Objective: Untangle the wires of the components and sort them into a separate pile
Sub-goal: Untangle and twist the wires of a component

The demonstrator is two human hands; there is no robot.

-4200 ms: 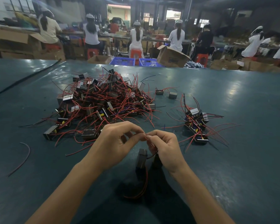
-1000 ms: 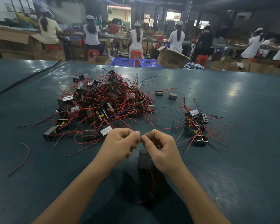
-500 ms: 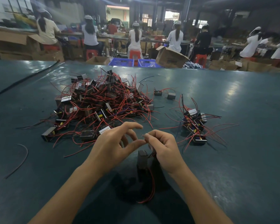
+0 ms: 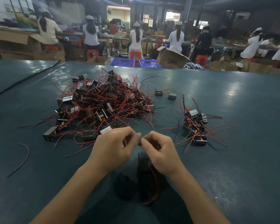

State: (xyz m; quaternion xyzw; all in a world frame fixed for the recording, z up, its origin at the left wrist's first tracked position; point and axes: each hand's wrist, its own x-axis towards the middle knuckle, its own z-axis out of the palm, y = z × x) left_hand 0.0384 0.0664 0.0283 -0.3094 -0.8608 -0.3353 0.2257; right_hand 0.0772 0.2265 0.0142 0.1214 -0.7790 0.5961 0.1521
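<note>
Since half a second ago, the left hand (image 4: 115,146) has curled its lifted finger back down. Its thumb and finger are pinched together again. The right hand (image 4: 160,149) is pinched too, tip to tip with the left. Both seem to nip the thin wire ends between them, but these are too small to see well.

The component (image 4: 143,160), a dark block, hangs just under the right hand. Its red wire (image 4: 154,188) loops down at 6 o'clock. The big tangled pile (image 4: 103,101) sits at 11 o'clock from the hands. The small sorted pile (image 4: 196,125) sits at 2 o'clock. Both piles lie on the table (image 4: 249,159).

Here is what could go wrong. If the person pulls too hard, the thin wire may snap or come off the block. If a pinch slips, the block may drop, and its loop could then catch on itself again.
</note>
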